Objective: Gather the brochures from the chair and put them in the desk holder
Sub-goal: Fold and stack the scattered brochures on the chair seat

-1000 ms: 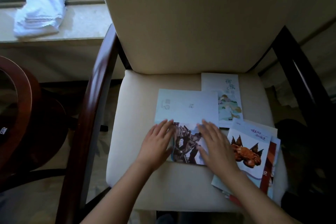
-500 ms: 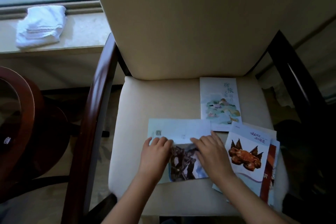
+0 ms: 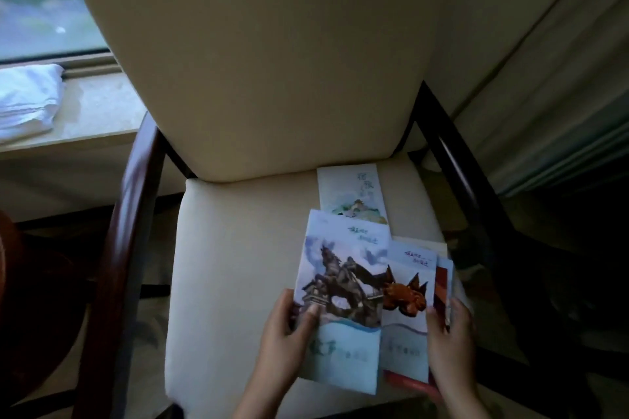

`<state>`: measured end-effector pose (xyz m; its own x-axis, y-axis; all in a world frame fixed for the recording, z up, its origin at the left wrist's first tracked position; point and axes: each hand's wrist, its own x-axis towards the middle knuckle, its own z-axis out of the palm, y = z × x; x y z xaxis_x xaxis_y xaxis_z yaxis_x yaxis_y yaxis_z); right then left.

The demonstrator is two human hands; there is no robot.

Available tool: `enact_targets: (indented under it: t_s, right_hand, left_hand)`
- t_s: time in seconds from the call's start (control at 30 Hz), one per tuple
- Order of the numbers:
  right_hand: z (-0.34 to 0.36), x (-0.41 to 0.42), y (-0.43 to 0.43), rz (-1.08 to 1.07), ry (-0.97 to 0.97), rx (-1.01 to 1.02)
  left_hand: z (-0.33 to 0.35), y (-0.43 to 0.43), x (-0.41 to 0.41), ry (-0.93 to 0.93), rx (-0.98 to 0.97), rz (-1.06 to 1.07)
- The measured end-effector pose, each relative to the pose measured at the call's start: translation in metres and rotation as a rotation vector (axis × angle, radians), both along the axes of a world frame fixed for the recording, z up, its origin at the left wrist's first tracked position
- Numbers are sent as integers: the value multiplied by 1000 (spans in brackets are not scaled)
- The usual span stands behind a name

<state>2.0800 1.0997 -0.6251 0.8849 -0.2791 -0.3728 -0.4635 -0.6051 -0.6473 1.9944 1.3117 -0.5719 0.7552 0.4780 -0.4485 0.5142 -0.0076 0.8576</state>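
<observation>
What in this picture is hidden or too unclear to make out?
- Desk holder: nowhere in the head view.
- Brochures under the right hand: the count is hidden by overlap.
- Pale brochure by the chair back: its lower part is covered by the statue brochure.
- Brochure lettering: blurred.

Two bare forearms enter from the bottom edge. The left hand (image 3: 284,326) and right hand (image 3: 449,340) are bare: no sleeve, glove, ring or watch shows. Nails are short and unpainted. Wrists are slim, fingers short.
</observation>
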Motion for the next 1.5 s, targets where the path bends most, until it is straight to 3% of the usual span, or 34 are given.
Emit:
enact_targets:
  t_s: [0.17,0.27,0.4,0.6,0.77,1.0,1.2,1.37,1.43,1.5]
  right_hand:
    - [-32,9,-18,-115,195,-18]
    - [-42,10,-23,-158,243,-92]
    - [-47,15,-27,-141,243,-31]
    - [-49,8,-25,-126,318,-46]
    - [-36,-1,-23,-244,350,4]
    - [4,-25,-17,-274,193,106]
    - [31,43,38,-34,-59,150]
    - [-2,123,90,139,51,77]
    - [-15,139,108,173,105,77]
    - [-25,142,120,230,137,-29]
  left_hand:
    - [-56,-67,33,195,-52,-101]
    - [-77,-86,40,257,59,-92]
    - [-80,-104,47,343,318,-147]
    - [-75,-119,57,422,249,-226]
    - [-76,-105,63,550,144,-323]
    - [-42,-110,37,280,-179,-157]
    - [-19,-63,92,72,61,37]
    - [-44,-16,155,186,351,-21]
    - [-62,0,169,243,335,-82]
    - [-71,8,174,183,180,-78]
